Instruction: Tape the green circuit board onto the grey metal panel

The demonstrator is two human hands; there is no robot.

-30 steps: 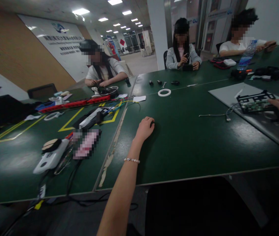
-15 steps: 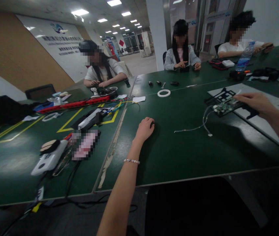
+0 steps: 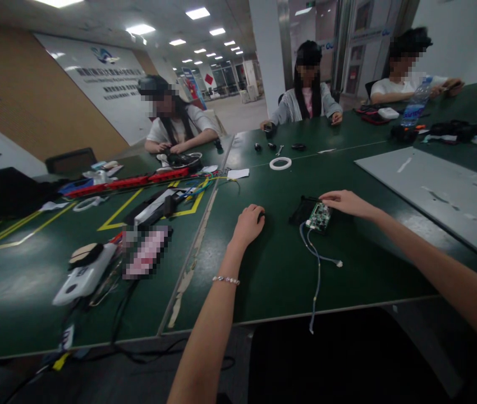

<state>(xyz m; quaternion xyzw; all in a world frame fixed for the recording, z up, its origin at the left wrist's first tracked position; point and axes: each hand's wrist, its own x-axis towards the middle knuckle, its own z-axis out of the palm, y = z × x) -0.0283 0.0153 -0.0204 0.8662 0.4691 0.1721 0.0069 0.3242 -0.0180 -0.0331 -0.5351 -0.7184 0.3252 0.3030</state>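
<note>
Beneath my right hand [image 3: 350, 203] is a green circuit board [image 3: 319, 215] on a black plastic frame [image 3: 301, 211], low over the dark green table. My fingers grip its upper right edge. From the board's near side a thin cable with white connectors [image 3: 315, 258] splits in two, and one end hangs past the table's front edge. My left hand [image 3: 248, 223], with a beaded bracelet at the wrist, rests on the table left of the board. Its fingers are curled, and a dark bit shows at the fingertips that I cannot make out.
A grey panel [image 3: 444, 191] lies at right. Ahead are a white tape roll [image 3: 280, 163] and a wrench [image 3: 280, 150]. A white device [image 3: 85, 274], cables and a red strip [image 3: 133, 181] lie left. Three people sit across the table; a water bottle [image 3: 416, 104] stands far right.
My right hand has brought the circuit board and frame leftward from over the grey panel, down in front of me. My left hand stays put. The person opposite has moved a hand aside.
</note>
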